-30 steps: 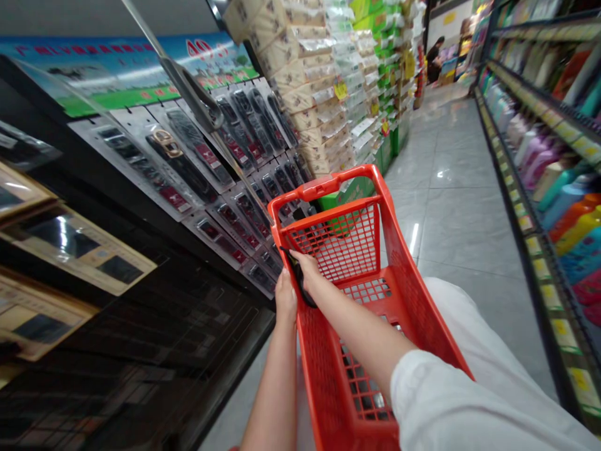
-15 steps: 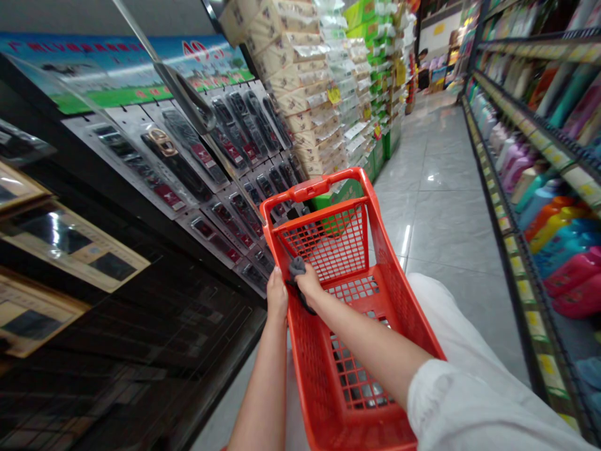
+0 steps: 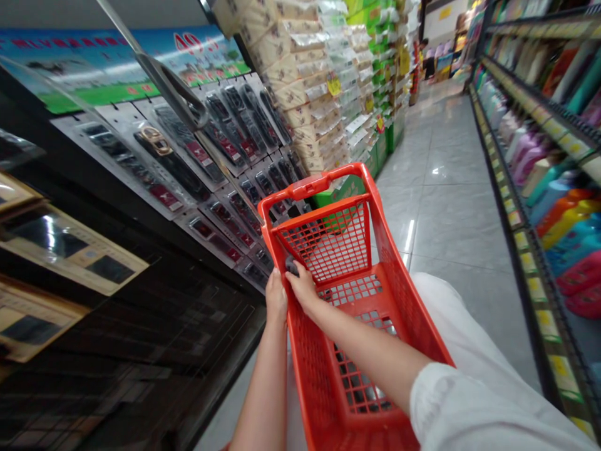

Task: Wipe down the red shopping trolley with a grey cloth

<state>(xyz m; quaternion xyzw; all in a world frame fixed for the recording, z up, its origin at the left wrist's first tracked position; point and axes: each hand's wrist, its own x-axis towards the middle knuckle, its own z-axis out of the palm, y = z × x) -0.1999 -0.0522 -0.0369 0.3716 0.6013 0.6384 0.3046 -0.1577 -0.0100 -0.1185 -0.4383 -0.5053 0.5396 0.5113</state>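
Observation:
A red plastic shopping basket (image 3: 399,300) on wheels stands in front of me, with its handle (image 3: 312,185) at the far end. My left hand (image 3: 276,299) rests on the basket's near left rim, fingers curled over the edge. Just inside that rim, my right hand (image 3: 304,289) is closed around a small dark grey object (image 3: 292,266), holding it against the basket's inner wall. A white sleeve (image 3: 469,401) covers my right upper arm.
A rack of packaged belts (image 3: 197,156) hangs close on the left above dark glass cases (image 3: 70,250). Stacked tissue packs (image 3: 310,81) come after it. Shelves of coloured bottles (image 3: 554,175) line the right. The tiled aisle floor (image 3: 446,188) runs ahead, with a person (image 3: 425,50) far off.
My right hand has moved slightly lower inside the basket with the dark object, which now shows less. The left hand stays on the rim. The view has shifted a little.

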